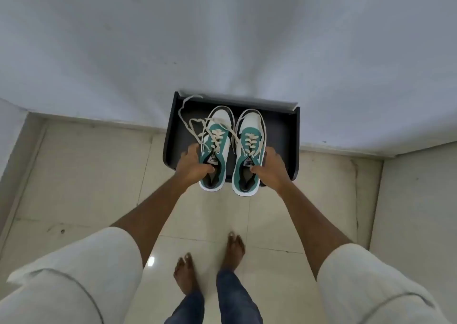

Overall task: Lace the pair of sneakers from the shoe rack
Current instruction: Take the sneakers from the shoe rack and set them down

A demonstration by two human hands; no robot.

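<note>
Left hand [191, 166] & right hand [269, 169] each clamp 1 sneaker [214, 150], tongue labels prob. PUMA.

Two teal-and-white sneakers [231, 148], cream laces loose, side by side, toes away.

Pale wall [222, 39], glossy cream tiled floor [86, 175], perhaps slightly scuffed.

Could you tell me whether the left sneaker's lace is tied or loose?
Loose: the left sneaker's lace trails in open loops over the rack.
</note>
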